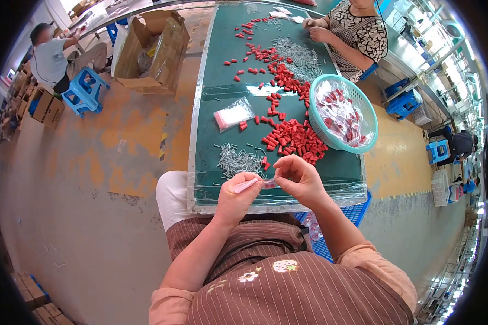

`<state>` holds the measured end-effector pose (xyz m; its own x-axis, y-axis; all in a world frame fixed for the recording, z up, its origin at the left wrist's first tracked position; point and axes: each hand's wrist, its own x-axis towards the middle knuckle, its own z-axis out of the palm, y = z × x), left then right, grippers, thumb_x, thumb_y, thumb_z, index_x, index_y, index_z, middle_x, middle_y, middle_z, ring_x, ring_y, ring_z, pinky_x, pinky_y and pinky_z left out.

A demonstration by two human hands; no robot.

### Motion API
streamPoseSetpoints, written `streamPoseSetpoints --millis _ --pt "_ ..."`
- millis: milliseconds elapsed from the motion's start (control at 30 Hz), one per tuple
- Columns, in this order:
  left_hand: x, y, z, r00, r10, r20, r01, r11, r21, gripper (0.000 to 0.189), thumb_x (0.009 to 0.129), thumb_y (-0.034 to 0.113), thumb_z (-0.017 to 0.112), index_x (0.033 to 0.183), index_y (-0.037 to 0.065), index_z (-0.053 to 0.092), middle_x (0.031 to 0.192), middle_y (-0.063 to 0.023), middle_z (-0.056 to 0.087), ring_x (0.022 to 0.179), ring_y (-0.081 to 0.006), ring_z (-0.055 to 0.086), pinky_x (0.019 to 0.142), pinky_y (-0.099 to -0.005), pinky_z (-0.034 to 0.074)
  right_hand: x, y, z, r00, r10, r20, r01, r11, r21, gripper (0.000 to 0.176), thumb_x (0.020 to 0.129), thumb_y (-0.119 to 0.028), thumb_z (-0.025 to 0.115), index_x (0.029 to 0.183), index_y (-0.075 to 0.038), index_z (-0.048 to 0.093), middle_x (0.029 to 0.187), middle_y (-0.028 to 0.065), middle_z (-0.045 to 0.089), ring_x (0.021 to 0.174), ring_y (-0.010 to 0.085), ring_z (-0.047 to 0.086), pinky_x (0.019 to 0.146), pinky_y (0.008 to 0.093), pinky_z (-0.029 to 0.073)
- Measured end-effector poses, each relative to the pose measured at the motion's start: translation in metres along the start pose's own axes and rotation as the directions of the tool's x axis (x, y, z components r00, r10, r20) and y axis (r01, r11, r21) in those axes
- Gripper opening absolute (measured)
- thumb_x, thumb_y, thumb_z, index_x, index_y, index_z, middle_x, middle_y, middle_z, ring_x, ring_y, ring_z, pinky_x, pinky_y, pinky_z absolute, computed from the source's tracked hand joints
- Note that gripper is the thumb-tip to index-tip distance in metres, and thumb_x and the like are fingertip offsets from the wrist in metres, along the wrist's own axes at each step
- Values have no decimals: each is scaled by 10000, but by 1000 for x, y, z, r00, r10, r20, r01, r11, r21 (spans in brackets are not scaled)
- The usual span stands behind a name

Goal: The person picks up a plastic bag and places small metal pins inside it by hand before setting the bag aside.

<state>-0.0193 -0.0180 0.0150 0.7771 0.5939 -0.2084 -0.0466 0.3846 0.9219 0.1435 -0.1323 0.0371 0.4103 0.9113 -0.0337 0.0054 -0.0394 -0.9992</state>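
Observation:
Close to the table's near edge, a small clear plastic bag (269,184) with a reddish patch is stretched between my two hands. My left hand (236,200) is closed on one side of it, and a flat whitish-pink piece (246,185) also sticks out of that hand. On the other side, the thumb and fingers of my right hand (301,181) pinch the bag. Grey screws or pins (238,161) lie in a pile just beyond my left hand. A heap of red plastic caps (295,138) lies beyond my right hand.
A turquoise basket (317,122) with filled clear bags stands at the table's right edge. A packet of flat bags (234,114) lies left of the caps. More grey pins (298,58) lie farther back, near a co-worker (358,32). A blue crate (358,214) sits below right.

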Motion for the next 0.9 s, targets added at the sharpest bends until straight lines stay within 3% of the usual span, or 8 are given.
streamPoseSetpoints --millis 267,367,467,567,600,667,733,900 --pt "1 -7 7 997 70 23 -72 994 77 49 922 91 687 955 56 680 727 75 563 612 -3 462 523 -177 357 -4 4 6 1000 15 4 -15 1000 -11 282 837 20 710 1090 -7 591 937 17 630 879 79 610 819 252 515" --pt "4 -16 9 979 204 6 -204 972 113 49 920 84 685 953 47 681 768 63 586 640 -5 474 539 -176 366 -7 6 6 1000 -2 -15 1 1000 -15 257 839 23 710 1065 -6 591 945 22 634 882 81 611 814 252 515" --pt "3 -18 9 987 157 24 -158 984 84 52 919 85 682 945 41 675 771 53 579 634 -17 473 522 -191 368 -9 1 3 1000 19 -5 -20 999 -48 221 845 32 698 1037 -6 597 928 28 641 875 81 614 801 250 514" --pt "-1 0 2 945 -277 174 296 950 -99 132 928 89 659 1042 27 632 789 23 566 615 -40 463 499 -209 365 -25 -21 -15 989 133 63 -122 980 -159 180 844 25 692 1002 -9 612 891 38 654 858 98 630 777 261 521" --pt "0 0 -2 930 -294 219 341 914 -222 170 927 84 650 1082 27 607 793 11 562 603 -48 456 491 -212 359 -33 -36 -29 977 190 100 -165 962 -216 161 839 10 699 979 -13 623 873 43 662 850 113 643 768 272 526" --pt "3 -4 -12 897 -309 317 428 788 -443 253 926 75 632 1163 28 557 802 -13 556 580 -63 442 474 -219 348 -50 -67 -67 902 285 324 -34 795 -606 186 825 -37 722 995 -16 651 904 66 685 829 158 669 763 303 539" --pt "6 -7 -18 881 -271 387 452 724 -522 355 911 30 587 1254 28 497 880 -63 573 624 -101 475 524 -234 385 -70 -92 -87 788 542 293 -215 687 -694 231 815 -71 733 1031 -17 672 929 87 701 808 191 681 770 323 546" --pt "5 -7 -6 901 -229 368 413 711 -569 368 930 22 558 1292 26 485 977 -118 603 701 -143 513 593 -272 428 -77 -74 -77 948 307 84 -202 783 -588 215 850 -64 709 1052 -1 672 914 80 707 806 150 670 756 295 542"
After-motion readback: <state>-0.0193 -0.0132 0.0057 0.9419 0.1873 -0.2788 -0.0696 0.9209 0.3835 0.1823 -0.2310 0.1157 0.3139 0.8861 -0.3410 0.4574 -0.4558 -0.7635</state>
